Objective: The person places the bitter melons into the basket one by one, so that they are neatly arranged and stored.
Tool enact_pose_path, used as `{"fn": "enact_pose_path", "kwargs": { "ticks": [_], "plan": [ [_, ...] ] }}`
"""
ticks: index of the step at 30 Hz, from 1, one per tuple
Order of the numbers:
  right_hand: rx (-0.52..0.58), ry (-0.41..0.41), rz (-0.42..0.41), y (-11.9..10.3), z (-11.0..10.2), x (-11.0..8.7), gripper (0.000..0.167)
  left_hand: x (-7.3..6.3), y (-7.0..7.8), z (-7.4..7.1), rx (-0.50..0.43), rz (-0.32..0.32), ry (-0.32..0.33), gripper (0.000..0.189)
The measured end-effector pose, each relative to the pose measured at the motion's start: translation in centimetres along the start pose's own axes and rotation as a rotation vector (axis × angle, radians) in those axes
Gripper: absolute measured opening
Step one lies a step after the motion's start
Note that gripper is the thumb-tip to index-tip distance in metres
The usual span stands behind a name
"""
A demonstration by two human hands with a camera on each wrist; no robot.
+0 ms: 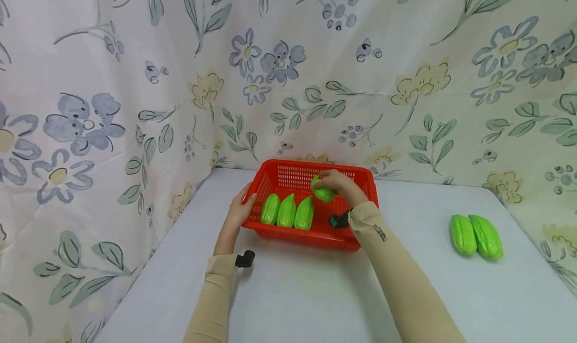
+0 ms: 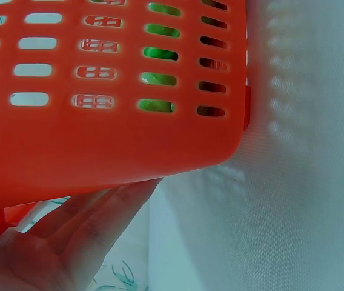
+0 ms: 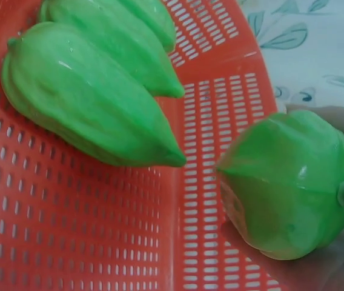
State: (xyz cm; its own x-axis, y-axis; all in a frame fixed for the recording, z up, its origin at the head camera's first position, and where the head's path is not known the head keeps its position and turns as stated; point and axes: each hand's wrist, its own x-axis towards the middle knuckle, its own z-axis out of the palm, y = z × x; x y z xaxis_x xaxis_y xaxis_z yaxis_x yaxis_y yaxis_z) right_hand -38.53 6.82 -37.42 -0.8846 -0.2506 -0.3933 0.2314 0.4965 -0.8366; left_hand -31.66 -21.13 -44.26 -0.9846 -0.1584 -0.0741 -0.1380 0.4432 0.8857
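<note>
A red perforated plastic basket [image 1: 297, 239] stands on the table. At its left end my left hand [image 1: 239, 210] grips the rim, and its fingers [image 2: 108, 221] lie against the outside wall. My right hand [image 1: 339, 183] is over the right half of the basket and holds a glossy bright green ridged gourd [image 3: 293, 188]. Three similar green gourds, one of them [image 1: 304, 214] nearest the held one, lie side by side in the left half. In the right wrist view, a lying gourd [image 3: 87, 97] points its tip toward the held one.
Two more green gourds [image 1: 486, 237] lie together on the white table [image 1: 414, 218] to the right. A floral cloth [image 1: 288, 72] hangs behind and along the left side. Each wrist carries a small black camera [image 1: 245, 259].
</note>
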Motion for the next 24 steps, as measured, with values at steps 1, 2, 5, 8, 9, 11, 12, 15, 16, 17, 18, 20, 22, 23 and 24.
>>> {"fn": "enact_pose_path", "kwargs": {
  "ticks": [1,2,5,8,9,11,12,15,16,17,18,20,22,23,24],
  "plan": [
    [-0.012,-0.018,0.002,0.0,0.0,0.1,0.068,0.0,0.0,0.0,-0.001,0.000,-0.001,0.056],
    [-0.025,-0.032,0.008,-0.1,-0.1,0.2,0.067,-0.1,0.0,0.0,-0.003,-0.001,-0.002,0.056],
    [-0.072,-0.061,0.018,-0.2,-0.2,0.4,0.060,-0.2,0.0,0.0,0.002,-0.002,-0.008,0.056],
    [-0.126,-0.076,0.019,-0.2,-0.3,0.5,0.049,-0.3,0.1,0.0,-0.001,-0.006,-0.007,0.056],
    [-0.139,-0.081,0.016,-0.1,-0.3,0.5,0.045,-0.3,0.1,0.0,0.001,-0.007,-0.006,0.056],
    [-0.143,-0.089,0.018,0.0,-0.3,0.6,0.039,-0.3,0.2,0.0,-0.004,-0.013,-0.003,0.056],
    [-0.139,-0.090,0.017,0.1,-0.3,0.6,0.037,-0.3,0.2,0.0,-0.002,-0.013,-0.001,0.056],
    [-0.130,-0.101,0.012,0.3,-0.2,0.8,0.034,-0.2,0.2,0.0,0.000,-0.008,0.002,0.056],
    [-0.131,-0.105,0.013,0.4,-0.1,0.8,0.032,-0.2,0.2,0.0,0.002,-0.005,0.002,0.056],
    [-0.130,-0.112,0.014,0.5,0.0,0.9,0.029,-0.2,0.2,0.0,0.003,-0.003,0.002,0.056],
    [-0.136,-0.116,0.015,0.6,0.1,1.0,0.026,-0.2,0.1,0.0,0.005,-0.001,0.000,0.056],
    [-0.162,-0.125,0.012,0.9,0.3,1.3,0.018,-0.1,0.0,0.0,0.011,0.002,-0.001,0.056],
    [-0.171,-0.130,0.013,1.1,0.5,1.5,0.014,-0.1,-0.1,0.0,0.016,0.003,0.000,0.056],
    [-0.169,-0.131,0.016,1.2,0.6,1.6,0.013,-0.1,-0.1,0.0,0.018,0.003,0.001,0.056],
    [-0.169,-0.130,0.015,1.3,0.7,1.7,0.013,-0.1,-0.1,0.0,0.021,0.004,0.002,0.056]
  ]
}}
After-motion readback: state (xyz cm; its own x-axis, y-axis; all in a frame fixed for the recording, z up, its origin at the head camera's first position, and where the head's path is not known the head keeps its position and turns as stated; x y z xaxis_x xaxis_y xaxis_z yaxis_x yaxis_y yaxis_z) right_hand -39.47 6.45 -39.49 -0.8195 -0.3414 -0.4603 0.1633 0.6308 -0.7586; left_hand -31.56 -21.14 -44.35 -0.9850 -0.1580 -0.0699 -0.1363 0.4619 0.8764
